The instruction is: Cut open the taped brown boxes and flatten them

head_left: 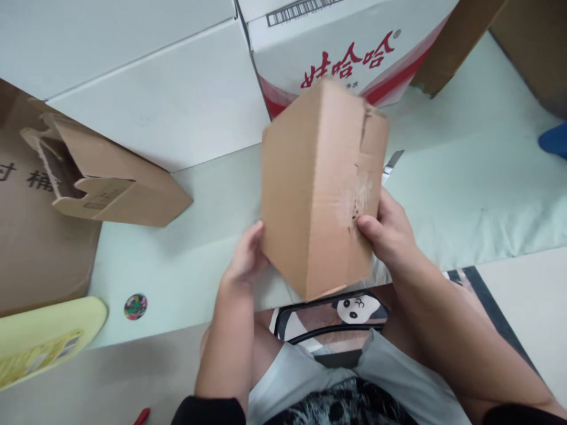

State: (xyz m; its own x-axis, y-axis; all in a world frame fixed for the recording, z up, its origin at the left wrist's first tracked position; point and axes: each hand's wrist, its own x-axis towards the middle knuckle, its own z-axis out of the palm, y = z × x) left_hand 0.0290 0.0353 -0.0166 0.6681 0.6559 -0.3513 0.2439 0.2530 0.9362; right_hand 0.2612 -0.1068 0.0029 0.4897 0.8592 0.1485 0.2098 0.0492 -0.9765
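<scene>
A brown cardboard box (290, 195) is held tilted in front of me, with a torn, taped patch and a small split on its right face. My left hand (248, 254) is closed on its lower left edge, thumb up and the other fingers hidden behind it. On the opposite side my right hand (392, 230) grips the box, its thumb pressed on the taped face. A metal blade (393, 160), like that of a utility knife, shows just above the right hand; I cannot tell whether the hidden fingers hold it.
At left, an open cardboard box (128, 198) lies on the pale green cloth (478, 195). White cartons (177, 100) and a red-lettered carton (283, 65) line the back. A round sticker (135, 307), a yellow bottle (48, 336) and a blue object (554, 140) lie around.
</scene>
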